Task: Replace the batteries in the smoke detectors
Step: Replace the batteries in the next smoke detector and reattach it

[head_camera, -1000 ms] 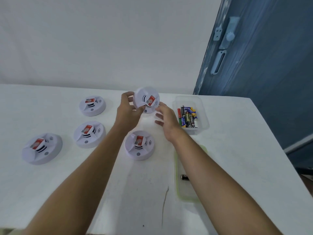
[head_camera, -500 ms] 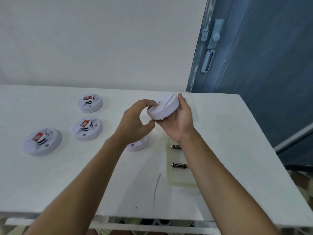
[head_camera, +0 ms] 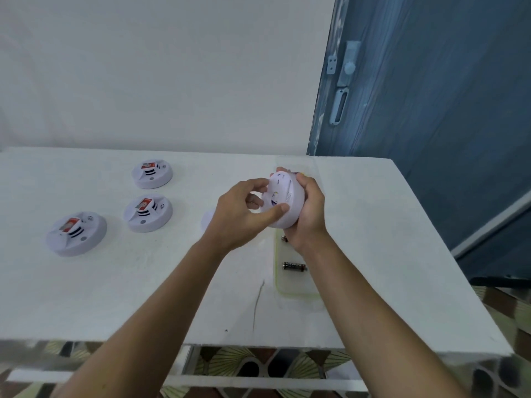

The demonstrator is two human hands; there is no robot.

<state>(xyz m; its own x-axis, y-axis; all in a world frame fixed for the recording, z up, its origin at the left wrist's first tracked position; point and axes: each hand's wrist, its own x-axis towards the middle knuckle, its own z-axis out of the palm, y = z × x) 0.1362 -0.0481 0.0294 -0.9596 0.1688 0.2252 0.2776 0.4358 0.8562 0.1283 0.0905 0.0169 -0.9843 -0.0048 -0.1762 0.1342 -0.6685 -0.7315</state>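
Observation:
Both hands hold one white round smoke detector [head_camera: 283, 201] above the table, tilted on edge with its back side toward me. My right hand [head_camera: 309, 211] cups it from the right, fingers curled over its top rim. My left hand [head_camera: 240, 212] grips its left rim, thumb pressed on the back. Three more detectors with red labels lie face up on the left: one at the back [head_camera: 152, 174], one in the middle [head_camera: 148, 213], one nearest the left edge [head_camera: 76, 233]. Another detector [head_camera: 207, 220] is mostly hidden behind my left hand.
A clear lid with a green rim [head_camera: 277, 271] lies below my right wrist, with a black battery [head_camera: 294, 266] on it and another battery end [head_camera: 284, 239] peeking out by my wrist. The clear battery box [head_camera: 311, 165] behind my hands is mostly hidden. The white table's front edge [head_camera: 258, 344] is close. A blue door [head_camera: 431, 110] stands at right.
I lifted the detector off the table, flipped it from face up to back toward me, and tilted it more upright. My view shifted back, showing the table's front edge.

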